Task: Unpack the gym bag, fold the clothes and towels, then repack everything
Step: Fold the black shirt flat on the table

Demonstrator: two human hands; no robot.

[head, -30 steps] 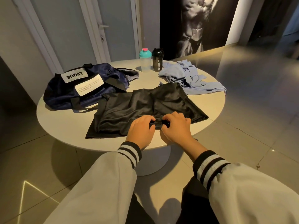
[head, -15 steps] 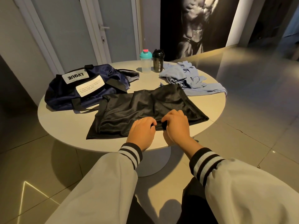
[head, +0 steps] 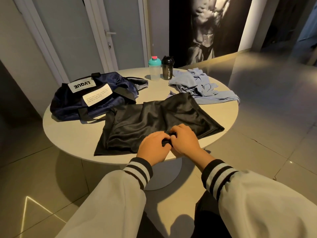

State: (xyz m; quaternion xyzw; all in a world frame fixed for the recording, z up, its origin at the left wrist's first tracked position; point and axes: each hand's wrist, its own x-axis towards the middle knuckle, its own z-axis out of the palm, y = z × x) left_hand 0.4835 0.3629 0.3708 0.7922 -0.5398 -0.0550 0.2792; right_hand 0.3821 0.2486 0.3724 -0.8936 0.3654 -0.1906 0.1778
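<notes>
A person in a pale jacket with striped cuffs (head: 139, 170) stands at a round white counter (head: 72, 134). A black garment (head: 151, 117) lies spread flat on its near half. Both hands meet at the cloth's near edge. The left grip (head: 154, 148) and the right grip (head: 184, 140) are each clenched, knuckles up, pinching a small bunched fold of the garment's hem that shows dark between them. How the thumbs lie under the cloth cannot be seen.

A navy gym bag (head: 96, 103) slumps on the counter's far left, white labels facing up, with a black strap just beside the garment's left edge. Across the counter, at the far right, a crumpled heap of pale blue clothes (head: 202, 86) lies unfolded. The garment's far corner reaches the heap's edge. Two shaker bottles stand upright, side by side at the counter's back rim: a clear shaker (head: 154, 71) with a teal lid and a black shaker (head: 167, 68) to its right, next to the blue heap.

Behind the counter are a closed grey door (head: 120, 31) and a large monochrome poster (head: 211, 23); glossy floor (head: 257, 143) tiles surround it.
</notes>
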